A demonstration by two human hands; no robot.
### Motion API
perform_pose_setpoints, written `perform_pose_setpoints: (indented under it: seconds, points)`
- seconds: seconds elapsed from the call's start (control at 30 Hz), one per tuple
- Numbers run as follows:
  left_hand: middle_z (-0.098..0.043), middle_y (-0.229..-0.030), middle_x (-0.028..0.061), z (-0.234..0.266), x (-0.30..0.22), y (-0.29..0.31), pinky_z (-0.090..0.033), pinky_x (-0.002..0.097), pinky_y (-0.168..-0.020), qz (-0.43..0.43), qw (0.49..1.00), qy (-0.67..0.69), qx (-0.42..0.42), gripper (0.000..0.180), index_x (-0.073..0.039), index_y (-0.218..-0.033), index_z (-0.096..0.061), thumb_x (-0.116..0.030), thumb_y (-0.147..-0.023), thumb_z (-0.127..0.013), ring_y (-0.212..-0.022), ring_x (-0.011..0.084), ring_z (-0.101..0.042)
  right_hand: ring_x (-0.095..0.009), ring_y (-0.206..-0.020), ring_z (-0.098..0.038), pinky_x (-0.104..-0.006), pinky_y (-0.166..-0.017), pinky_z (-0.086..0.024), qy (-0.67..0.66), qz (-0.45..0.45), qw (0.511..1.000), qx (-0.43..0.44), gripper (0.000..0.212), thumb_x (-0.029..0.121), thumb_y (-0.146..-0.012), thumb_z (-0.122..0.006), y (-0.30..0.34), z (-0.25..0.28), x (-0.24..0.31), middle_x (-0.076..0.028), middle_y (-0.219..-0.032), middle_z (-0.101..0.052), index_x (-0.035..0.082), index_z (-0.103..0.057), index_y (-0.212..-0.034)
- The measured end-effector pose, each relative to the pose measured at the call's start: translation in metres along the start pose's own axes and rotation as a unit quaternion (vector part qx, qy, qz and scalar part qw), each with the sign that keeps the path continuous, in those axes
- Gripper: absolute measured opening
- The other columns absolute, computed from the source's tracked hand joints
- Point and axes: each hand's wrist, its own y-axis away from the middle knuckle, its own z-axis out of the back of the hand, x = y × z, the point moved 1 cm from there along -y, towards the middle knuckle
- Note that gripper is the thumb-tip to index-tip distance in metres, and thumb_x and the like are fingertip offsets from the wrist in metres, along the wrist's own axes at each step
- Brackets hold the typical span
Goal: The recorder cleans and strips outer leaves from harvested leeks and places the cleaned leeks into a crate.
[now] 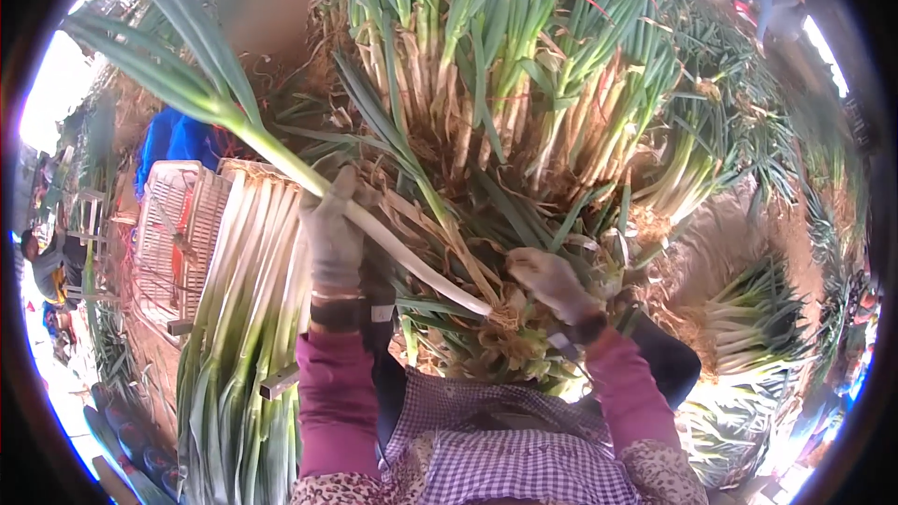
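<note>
My left hand [334, 238], in a pale glove, is closed around the white stalk of a long green onion [402, 252]. The onion slants across me: its green leaves spread to the upper left, and its root end lies low in the middle, over a heap of loose peelings [514, 341]. To the right of that root end is my right hand [552, 282], also gloved, with its fingers curled in; whatever they may hold is hidden. An untrimmed onion with dry outer leaves [449, 224] lies between the two hands.
Stripped green onions [238, 271] lie in a row on a rack at my left, beside a pale plastic basket [173, 234] and a blue cloth [178, 145]. Large upright bundles [505, 65] stand ahead. More onions [753, 318] lie at the right. Other people are at the far edges.
</note>
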Motion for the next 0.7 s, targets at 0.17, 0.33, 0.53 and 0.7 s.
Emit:
perform_pose_setpoints:
  seconds: [0.17,0.33,0.53,0.7]
  points:
    - [-0.046,-0.055,-0.0006,0.017,-0.012,0.001,-0.038,0.0263,-0.042,-0.057,0.992,-0.108,-0.023,0.003,-0.006,-0.089,-0.060,-0.009,-0.090,-0.062,-0.043,0.0093,-0.042,-0.035,-0.101,-0.065,-0.0411,-0.085,-0.051,0.216,-0.079,0.973,-0.013,0.047,0.038,-0.084,-0.064,-0.096,-0.112,-0.051,-0.021,-0.105,-0.067,0.001,-0.062,-0.114]
    - [-0.048,-0.059,-0.0007,0.011,-0.016,0.004,-0.040,0.0275,-0.042,-0.018,0.997,-0.055,-0.042,0.009,-0.002,-0.091,-0.062,-0.009,-0.087,-0.065,-0.044,0.0096,-0.044,-0.039,-0.100,-0.063,-0.0442,-0.082,-0.050,0.248,-0.127,0.960,-0.036,0.046,0.039,-0.083,-0.065,-0.112,-0.137,-0.068,-0.024,-0.103,-0.067,-0.002,-0.062,-0.105]
    - [-0.056,-0.067,0.0008,0.013,0.000,-0.002,-0.045,0.0264,-0.048,-0.022,0.995,-0.097,-0.027,0.011,0.000,-0.093,-0.063,-0.007,-0.085,-0.067,-0.051,0.0109,-0.052,-0.012,-0.066,-0.056,-0.0282,-0.063,-0.048,-0.054,-0.008,0.994,-0.095,0.030,0.023,-0.087,-0.062,-0.064,-0.083,-0.033,-0.007,-0.071,-0.060,-0.005,-0.062,-0.097]
    - [-0.060,-0.075,0.0017,0.002,0.018,0.002,-0.049,0.0257,-0.055,0.045,0.990,-0.130,-0.025,0.023,0.002,-0.104,-0.064,-0.011,-0.086,-0.069,-0.058,0.0112,-0.056,-0.008,-0.068,-0.056,-0.0236,-0.058,-0.046,-0.263,-0.013,0.964,0.030,0.027,0.022,-0.089,-0.062,0.032,-0.026,-0.002,-0.003,-0.082,-0.065,-0.002,-0.066,-0.101]
